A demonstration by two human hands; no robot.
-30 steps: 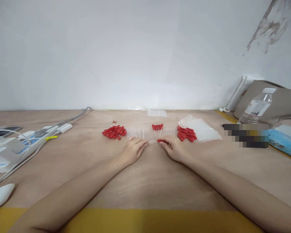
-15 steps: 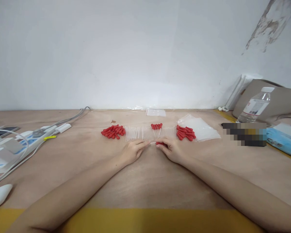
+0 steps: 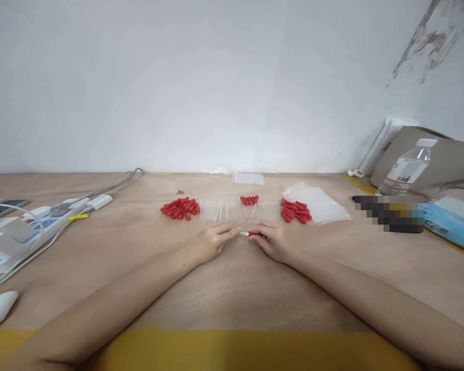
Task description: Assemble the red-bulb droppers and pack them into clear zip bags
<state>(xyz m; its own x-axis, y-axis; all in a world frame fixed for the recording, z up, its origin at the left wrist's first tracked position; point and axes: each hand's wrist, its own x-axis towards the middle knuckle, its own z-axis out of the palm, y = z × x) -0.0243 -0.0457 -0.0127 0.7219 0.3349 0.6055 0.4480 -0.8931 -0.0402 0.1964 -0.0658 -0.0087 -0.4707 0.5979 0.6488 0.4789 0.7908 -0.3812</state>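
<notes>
Pinched in my left hand [image 3: 213, 240] is a thin clear glass dropper tube [image 3: 244, 234]. My right hand [image 3: 274, 240] grips a red rubber dropper bulb [image 3: 254, 234], which meets the tube's right end; whether the tube is inside it is too small to tell. Just beyond my fingers lies a row of clear tubes [image 3: 212, 211]. Several droppers with red bulbs [image 3: 249, 200] rest on that row. One pile of loose red bulbs [image 3: 180, 209] sits to the left of the row, another pile of red bulbs [image 3: 296, 211] to the right.
Clear plastic bags [image 3: 325, 203] lie at right of centre, with a small bag [image 3: 248, 178] near the wall. Further right are a water bottle [image 3: 408, 167], a grey bag [image 3: 444, 154] and a blue tissue pack [image 3: 452, 224]. A power strip [image 3: 50, 229] with cables occupies the left.
Both hands have shifted slightly toward me with the tube and bulb between them. The piles and the row look unchanged.
</notes>
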